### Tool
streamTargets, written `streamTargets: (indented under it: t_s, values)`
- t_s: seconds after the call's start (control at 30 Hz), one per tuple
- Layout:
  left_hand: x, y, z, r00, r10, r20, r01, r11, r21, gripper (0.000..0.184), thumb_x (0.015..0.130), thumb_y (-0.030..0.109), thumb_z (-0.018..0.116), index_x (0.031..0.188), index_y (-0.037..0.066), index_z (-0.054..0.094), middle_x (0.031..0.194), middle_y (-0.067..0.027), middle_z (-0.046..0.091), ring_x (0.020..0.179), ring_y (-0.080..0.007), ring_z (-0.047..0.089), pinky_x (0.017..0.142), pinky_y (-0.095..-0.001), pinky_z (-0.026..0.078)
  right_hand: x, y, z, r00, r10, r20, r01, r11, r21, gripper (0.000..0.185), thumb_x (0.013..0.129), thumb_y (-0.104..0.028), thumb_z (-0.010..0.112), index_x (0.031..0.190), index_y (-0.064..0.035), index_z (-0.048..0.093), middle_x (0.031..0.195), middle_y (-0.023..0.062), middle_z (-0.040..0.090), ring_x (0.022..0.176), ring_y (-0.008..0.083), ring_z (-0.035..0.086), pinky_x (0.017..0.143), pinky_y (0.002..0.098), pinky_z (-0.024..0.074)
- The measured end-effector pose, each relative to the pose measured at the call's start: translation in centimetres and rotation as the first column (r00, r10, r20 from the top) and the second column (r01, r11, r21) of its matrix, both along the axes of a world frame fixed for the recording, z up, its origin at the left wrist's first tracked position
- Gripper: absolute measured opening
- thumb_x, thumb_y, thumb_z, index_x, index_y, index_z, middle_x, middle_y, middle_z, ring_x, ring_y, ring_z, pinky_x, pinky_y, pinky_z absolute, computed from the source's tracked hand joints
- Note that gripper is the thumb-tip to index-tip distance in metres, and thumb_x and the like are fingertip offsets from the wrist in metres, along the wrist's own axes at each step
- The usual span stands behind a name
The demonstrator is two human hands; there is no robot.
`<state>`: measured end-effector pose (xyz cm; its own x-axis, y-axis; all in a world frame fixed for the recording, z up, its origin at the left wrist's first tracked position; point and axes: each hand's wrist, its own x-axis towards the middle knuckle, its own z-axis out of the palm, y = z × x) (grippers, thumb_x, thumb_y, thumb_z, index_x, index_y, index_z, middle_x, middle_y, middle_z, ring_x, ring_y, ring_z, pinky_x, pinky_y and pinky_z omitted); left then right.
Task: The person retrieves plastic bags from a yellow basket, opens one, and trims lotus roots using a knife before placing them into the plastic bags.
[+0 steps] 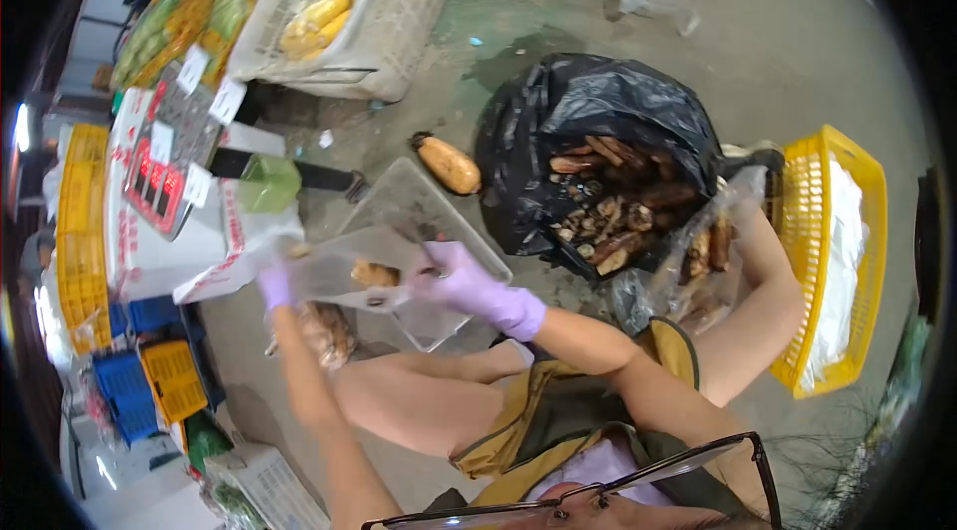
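- Taking the space between the two gloved hands as the clock's centre, a clear plastic bag [334,266] is spanning it, held spread between them, seemingly so its sides are staying apart.
- The right hand [459,283] is curling closed at the bag's near-three-o'clock end, apparently gripping the edge; a slim dark thing is showing there, too unclear to name.
- The left hand [274,283] is blurring at nine o'clock, beside the bag's other end; how far its fingers are opening, or what they are gripping, I cannot tell.
- A brownish lotus root piece [375,274] is lying between the hands, seemingly inside the bag, whose plastic is probably supporting it.
- A translucent bin [439,201] is sitting below, extending towards one o'clock, close enough to be catching drips.
- A whole lotus root [449,165] is lying on the floor at one o'clock, beyond the bin.
- A black bag [623,91] is gaping at two o'clock, its wide mouth leaving the roots inside within reach.
- A scale [150,191] is resting on a white box at ten o'clock, its raised position probably keeping the red display readable.
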<state>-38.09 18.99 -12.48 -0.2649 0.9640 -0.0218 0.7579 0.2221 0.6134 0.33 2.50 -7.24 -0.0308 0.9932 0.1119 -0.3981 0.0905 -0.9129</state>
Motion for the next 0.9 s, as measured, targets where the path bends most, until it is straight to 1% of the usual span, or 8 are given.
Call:
streamTargets:
  t_s: [0.03, 0.07, 0.23, 0.37, 0.63, 0.73, 0.83, 0.9]
  values:
    - [-2.0, 0.1, 1.7, 0.947, -0.083, 0.312, 0.065, 0.996, 0.069, 0.035, 0.088, 0.023, 0.05, 0.11, -0.003, 0.054, 0.085, -0.0094, 0.063, 0.073, -0.0191, 0.057, 0.07, -0.0363, 0.049, -0.1, 0.6, 1.0, 1.0, -0.005, 0.029, 0.004, 0.999, 0.051, 0.003, 0.071, -0.003, 0.058, 0.07, -0.0008, 0.058, 0.066, 0.0056, 0.056, 0.065, 0.0096, 0.052, 0.059, 0.0278, 0.042]
    - [0.5, -2.0, 5.7, 0.942, 0.312, 0.123, -0.298, 0.947, -0.118, 0.044, 0.085, 0.025, 0.055, 0.118, -0.003, 0.049, 0.102, -0.0124, 0.061, 0.084, -0.0213, 0.057, 0.067, -0.0358, 0.05, -0.5, 1.0, 1.4, 1.0, -0.013, -0.018, 0.015, 0.992, 0.123, 0.002, 0.072, -0.001, 0.056, 0.071, -0.0012, 0.058, 0.067, 0.0062, 0.055, 0.064, 0.011, 0.052, 0.057, 0.0279, 0.0412]
    - [-0.4, -7.1, 4.7, 0.995, 0.073, -0.074, -0.069, 0.996, 0.061, 0.069, 0.081, 0.027, 0.063, 0.137, 0.003, 0.03, 0.131, -0.0173, 0.045, 0.107, -0.026, 0.051, 0.07, -0.0349, 0.05, 0.5, 2.6, 1.0, 0.992, -0.07, 0.104, 0.031, 0.941, 0.336, 0.006, 0.07, 0.002, 0.054, 0.075, 0.0, 0.056, 0.072, 0.0099, 0.054, 0.063, 0.019, 0.052, 0.056, 0.0285, 0.0399]
    - [2.9, -9.2, 2.1, 0.939, 0.342, 0.046, -0.341, 0.94, -0.029, 0.078, 0.081, 0.024, 0.065, 0.142, 0.003, 0.022, 0.135, -0.0157, 0.04, 0.117, -0.0227, 0.044, 0.086, -0.0372, 0.044, 0.7, 2.2, -4.3, 0.948, -0.247, 0.199, 0.223, 0.966, 0.133, 0.006, 0.072, 0.001, 0.055, 0.077, -0.0005, 0.057, 0.075, 0.0097, 0.054, 0.069, 0.019, 0.055, 0.061, 0.0271, 0.0427]
    - [5.7, -8.1, 5.1, 0.906, 0.229, 0.357, -0.301, 0.94, 0.161, 0.083, 0.083, 0.024, 0.06, 0.146, 0.008, 0.008, 0.145, -0.0159, 0.028, 0.125, -0.0291, 0.039, 0.095, -0.0377, 0.04, 5.3, 2.9, -9.8, 0.921, -0.197, 0.337, 0.247, 0.963, -0.11, 0.011, 0.076, -0.012, 0.057, 0.084, -0.006, 0.062, 0.08, 0.0119, 0.058, 0.08, 0.0277, 0.059, 0.073, 0.036, 0.0464]
    - [6.8, -8.8, 5.4, 0.978, 0.093, -0.189, -0.096, 0.995, -0.008, 0.085, 0.082, 0.028, 0.062, 0.145, 0.004, 0.009, 0.148, -0.0181, 0.019, 0.133, -0.0293, 0.029, 0.106, -0.0352, 0.027, 11.0, 0.4, -13.3, 0.841, -0.142, 0.522, 0.303, 0.923, -0.236, 0.041, 0.073, -0.014, 0.053, 0.113, -0.0165, 0.062, 0.104, 0.0104, 0.065, 0.096, 0.0273, 0.062, 0.085, 0.0313, 0.0481]
    - [3.2, -8.2, 1.1, 0.845, -0.124, -0.52, 0.025, 0.981, -0.192, 0.087, 0.081, 0.031, 0.063, 0.144, 0.002, 0.01, 0.149, -0.0198, 0.013, 0.137, -0.0298, 0.018, 0.111, -0.0341, 0.015, 19.5, -3.2, -16.7, 0.241, -0.001, 0.97, 0.511, 0.85, -0.127, 0.031, 0.07, -0.013, 0.055, 0.099, -0.0123, 0.065, 0.092, 0.0124, 0.065, 0.085, 0.0285, 0.063, 0.073, 0.042, 0.0512]
    - [1.8, -7.4, 0.7, 0.882, 0.036, -0.47, -0.04, 0.999, 0.001, 0.089, 0.081, 0.032, 0.063, 0.144, 0.002, 0.008, 0.149, -0.02, 0.01, 0.138, -0.0294, 0.016, 0.112, -0.0348, 0.014, 25.1, -4.9, -18.6, -0.125, 0.06, 0.99, 0.539, 0.842, 0.017, 0.027, 0.069, -0.015, 0.059, 0.096, -0.0102, 0.063, 0.087, 0.0146, 0.063, 0.076, 0.0323, 0.062, 0.063, 0.0424, 0.0511]
